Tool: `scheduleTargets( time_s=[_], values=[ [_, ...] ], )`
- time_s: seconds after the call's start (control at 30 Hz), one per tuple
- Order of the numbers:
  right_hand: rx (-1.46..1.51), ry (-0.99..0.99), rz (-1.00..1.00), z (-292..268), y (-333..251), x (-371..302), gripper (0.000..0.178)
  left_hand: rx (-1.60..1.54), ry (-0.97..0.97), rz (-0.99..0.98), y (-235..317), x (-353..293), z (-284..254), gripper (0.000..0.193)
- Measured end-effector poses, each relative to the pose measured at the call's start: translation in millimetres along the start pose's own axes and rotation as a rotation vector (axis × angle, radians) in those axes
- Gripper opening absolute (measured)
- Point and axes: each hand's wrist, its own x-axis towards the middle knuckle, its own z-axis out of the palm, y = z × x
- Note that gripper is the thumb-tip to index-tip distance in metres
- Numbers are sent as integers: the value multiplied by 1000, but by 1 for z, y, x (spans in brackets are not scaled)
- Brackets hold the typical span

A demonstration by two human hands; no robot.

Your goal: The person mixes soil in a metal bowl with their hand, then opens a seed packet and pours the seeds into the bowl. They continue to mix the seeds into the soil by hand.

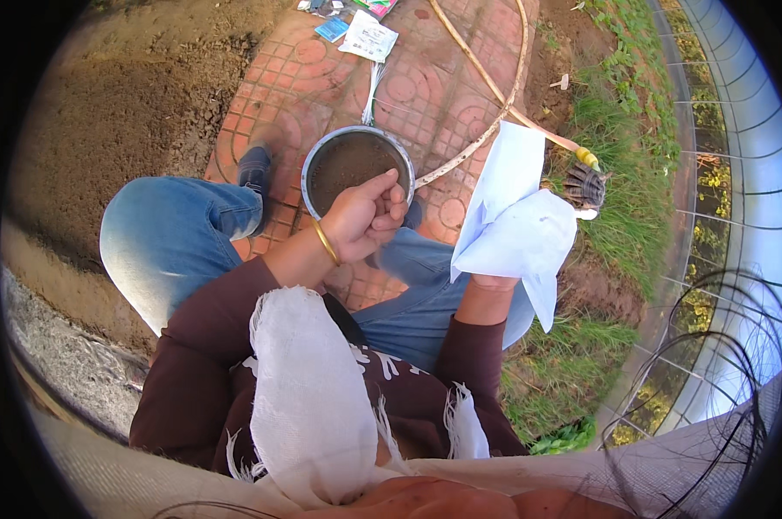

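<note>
My left hand, with a gold bangle at its wrist, is held over the near right rim of a round metal bowl. Dark soil fills the bowl. The fingers are curled in and the thumb presses against them; whatever they hold is too small or hidden to make out. On the right, a folded sheet of white paper rests on my right hand. Only the base of that hand shows below the paper; its fingers are hidden underneath.
White packets and a blue packet lie on the red paving beyond the bowl, beside thin white strips. A pale hose with a yellow fitting curves rightward. Dark glove on grass; bare soil left.
</note>
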Motion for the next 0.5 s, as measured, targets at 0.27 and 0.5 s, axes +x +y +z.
scheduleTargets(
  time_s=[0.27,0.5],
  values=[
    [-276,105,209,3,11,-4,41,99,258,-35,6,-13,38,34],
    [-990,86,778,-2,6,21,31,853,186,111,6,-1,-16,58]
  ],
)
